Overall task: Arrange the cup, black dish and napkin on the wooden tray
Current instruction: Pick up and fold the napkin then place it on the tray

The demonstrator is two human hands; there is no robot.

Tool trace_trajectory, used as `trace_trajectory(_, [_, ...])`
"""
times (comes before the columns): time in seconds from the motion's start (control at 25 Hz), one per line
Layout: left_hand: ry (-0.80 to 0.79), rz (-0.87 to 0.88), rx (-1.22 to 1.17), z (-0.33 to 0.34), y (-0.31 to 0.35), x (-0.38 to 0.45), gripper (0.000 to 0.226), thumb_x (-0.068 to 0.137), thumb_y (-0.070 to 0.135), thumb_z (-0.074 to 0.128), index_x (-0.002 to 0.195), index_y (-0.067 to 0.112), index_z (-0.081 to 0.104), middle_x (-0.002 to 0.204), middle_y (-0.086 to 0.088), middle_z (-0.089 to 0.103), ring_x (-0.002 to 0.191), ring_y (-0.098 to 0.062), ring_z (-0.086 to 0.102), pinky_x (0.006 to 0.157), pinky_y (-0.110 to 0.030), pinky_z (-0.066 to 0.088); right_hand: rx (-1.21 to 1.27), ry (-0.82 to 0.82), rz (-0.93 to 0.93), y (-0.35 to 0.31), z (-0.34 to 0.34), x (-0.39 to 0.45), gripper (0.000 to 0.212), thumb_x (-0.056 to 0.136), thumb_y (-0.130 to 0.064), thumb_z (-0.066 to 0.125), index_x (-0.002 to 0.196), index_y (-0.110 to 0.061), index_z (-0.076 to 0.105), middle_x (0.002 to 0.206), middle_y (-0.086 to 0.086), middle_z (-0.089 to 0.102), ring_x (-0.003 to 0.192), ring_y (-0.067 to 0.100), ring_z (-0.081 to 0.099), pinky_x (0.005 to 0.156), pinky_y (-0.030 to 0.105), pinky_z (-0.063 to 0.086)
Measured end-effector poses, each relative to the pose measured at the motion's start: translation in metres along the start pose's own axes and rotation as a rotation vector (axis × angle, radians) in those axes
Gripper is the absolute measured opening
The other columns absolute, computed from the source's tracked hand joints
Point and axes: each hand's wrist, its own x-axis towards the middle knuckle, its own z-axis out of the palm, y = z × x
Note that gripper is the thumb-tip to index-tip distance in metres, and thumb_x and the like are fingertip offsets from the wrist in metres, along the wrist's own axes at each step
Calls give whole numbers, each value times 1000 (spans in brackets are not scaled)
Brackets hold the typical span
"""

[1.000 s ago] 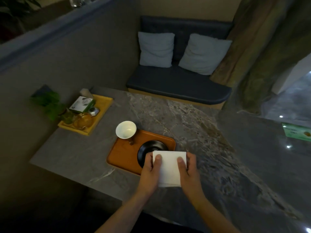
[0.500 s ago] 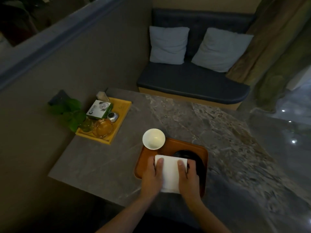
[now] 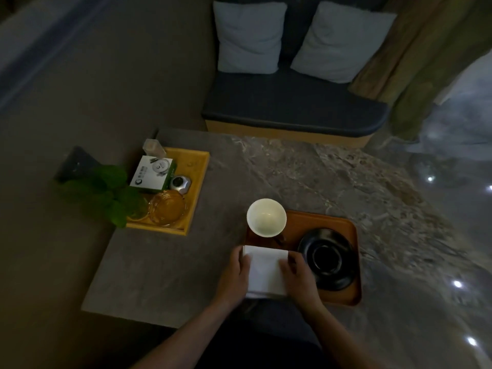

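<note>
A folded white napkin (image 3: 266,271) lies on the front left part of the orange-brown wooden tray (image 3: 319,221). My left hand (image 3: 234,278) grips its left edge and my right hand (image 3: 299,278) presses its right edge. A white cup (image 3: 266,217) stands upright at the tray's back left corner. The black dish (image 3: 328,259) sits on the right half of the tray, just right of my right hand. The tray's front left rim is hidden under the napkin and hands.
A yellow tray (image 3: 195,187) at the table's left holds a green-and-white box (image 3: 153,173), a glass ashtray (image 3: 167,207) and a small metal object (image 3: 179,183). A leafy plant (image 3: 103,194) overhangs it. A dark bench with two pale cushions (image 3: 250,35) stands beyond the grey marble table (image 3: 332,177).
Both hands have carried the napkin leftward off the black dish onto the tray's left part, uncovering the dish. The camera view has tilted down and shifted.
</note>
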Motion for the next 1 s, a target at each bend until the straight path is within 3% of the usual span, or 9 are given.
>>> trace_trajectory(0.08, [-30,-10,11,-5,-4,7,35,100,44,41,133,40,34,125,8,51,100,-2,55,75,-25,50,-25,20,29,2,7,1,27,98,-34,50,124,-29,47,120,-3,56,107,14,56,96,45,49])
trace_trajectory(0.2, [-46,-18,48,-6,-8,12,56,95,30,57,145,30,32,142,2,46,120,-14,52,96,-39,51,-24,67,43,6,13,1,37,94,-28,57,130,-28,47,125,-2,57,113,17,56,97,43,49])
trace_trajectory(0.32, [-48,8,133,-2,-10,13,74,88,24,68,149,31,26,149,1,37,131,-18,43,102,-38,45,-40,103,50,8,17,4,47,91,-18,63,135,-21,48,127,0,60,114,14,56,97,39,49])
trace_trajectory(0.48, [-1,67,321,5,-13,15,81,87,29,69,150,31,19,149,-2,30,132,-20,41,101,-36,42,-101,146,-37,7,20,5,39,88,-14,65,124,-26,57,112,-7,65,101,5,57,85,26,46])
trace_trajectory(0.6, [15,74,421,8,-16,17,81,87,36,67,150,31,17,145,-2,31,126,-20,44,96,-35,46,-197,173,-43,8,24,7,34,91,-19,61,124,-25,57,109,-3,64,99,12,60,83,30,49])
trace_trajectory(0.84, [72,140,573,10,-14,24,83,85,43,68,150,26,19,135,-5,37,115,-20,50,86,-34,49,-321,175,0,4,30,15,56,96,-22,52,148,-23,32,130,7,52,111,20,56,81,29,45])
trace_trajectory(1.0, [84,192,633,7,-17,26,87,83,50,66,150,27,16,130,-4,41,108,-18,52,80,-31,50,-353,193,-7,5,33,13,65,94,-19,56,151,-21,24,141,9,47,122,22,51,92,33,45])
